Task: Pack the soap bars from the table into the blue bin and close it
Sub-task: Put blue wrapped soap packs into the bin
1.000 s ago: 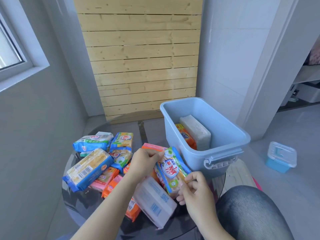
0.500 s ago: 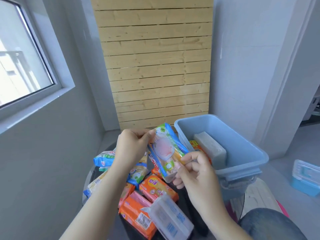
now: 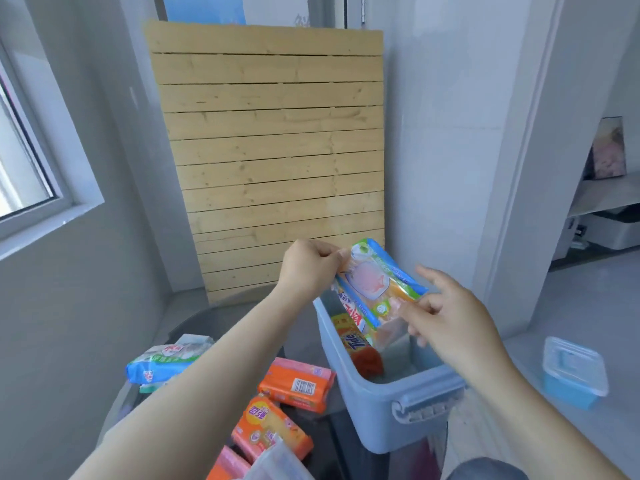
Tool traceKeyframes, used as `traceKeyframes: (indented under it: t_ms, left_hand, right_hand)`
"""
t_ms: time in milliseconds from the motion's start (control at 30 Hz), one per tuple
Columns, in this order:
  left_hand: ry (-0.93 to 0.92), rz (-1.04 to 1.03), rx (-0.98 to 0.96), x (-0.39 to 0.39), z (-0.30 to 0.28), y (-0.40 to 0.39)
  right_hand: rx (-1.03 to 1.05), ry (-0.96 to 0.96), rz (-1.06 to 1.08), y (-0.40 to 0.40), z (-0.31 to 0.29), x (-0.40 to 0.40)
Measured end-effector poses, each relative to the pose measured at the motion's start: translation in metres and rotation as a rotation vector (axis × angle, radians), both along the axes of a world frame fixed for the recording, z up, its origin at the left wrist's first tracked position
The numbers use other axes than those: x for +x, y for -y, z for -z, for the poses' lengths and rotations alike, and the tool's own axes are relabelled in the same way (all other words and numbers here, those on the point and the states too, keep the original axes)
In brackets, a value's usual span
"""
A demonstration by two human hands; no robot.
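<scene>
My left hand [image 3: 311, 268] pinches the far end of a soap pack [image 3: 377, 282] with blue, green and yellow wrapping, holding it tilted over the open blue bin [image 3: 388, 407]. My right hand [image 3: 446, 317] grips the pack's near end with thumb and lower fingers, the index finger stretched out. Inside the bin lies an orange Tide soap bar [image 3: 358, 344]. On the dark round table [image 3: 194, 327] left of the bin lie two orange soap packs [image 3: 298, 384] [image 3: 270, 431], a pink one [image 3: 228, 462] and a blue-white one [image 3: 166, 358].
A wooden slatted board [image 3: 273, 157] leans on the wall behind the table. A small blue box with a clear lid [image 3: 573, 372] sits on the floor at the right. A window [image 3: 20, 168] is on the left wall. My knee [image 3: 485, 471] shows at the bottom.
Both hands lifted the soap pack off the table and carried it rightward over the bin. The camera tilted up, so fewer table packs show.
</scene>
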State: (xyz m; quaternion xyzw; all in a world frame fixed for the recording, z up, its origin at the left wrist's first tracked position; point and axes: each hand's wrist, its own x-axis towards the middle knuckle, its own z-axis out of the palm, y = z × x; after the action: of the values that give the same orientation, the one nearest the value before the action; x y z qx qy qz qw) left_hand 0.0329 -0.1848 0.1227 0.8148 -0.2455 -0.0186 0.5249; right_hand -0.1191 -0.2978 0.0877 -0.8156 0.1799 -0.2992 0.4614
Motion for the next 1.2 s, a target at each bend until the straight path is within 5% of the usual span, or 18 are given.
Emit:
traceKeyframes:
  t_ms: [367, 600, 1000, 1200]
  left_hand:
    - [-0.430, 0.252, 0.285, 0.002, 0.060, 0.071]
    - [-0.585, 0.401, 0.488, 0.010, 0.057, 0.081]
    - [-0.701, 0.443, 0.397, 0.033, 0.067, 0.093]
    - [-0.712, 0.503, 0.457, 0.024, 0.087, 0.093]
  right_hand:
    - [-0.569, -0.642, -0.013, 0.086, 0.015, 0.006]
    - [-0.570, -0.672, -0.173, 0.103, 0.028, 0.027]
    - [-0.458, -0.737, -0.300, 0.105, 0.015, 0.039]
    - [-0.639, -0.876, -0.389, 0.098, 0.020, 0.052]
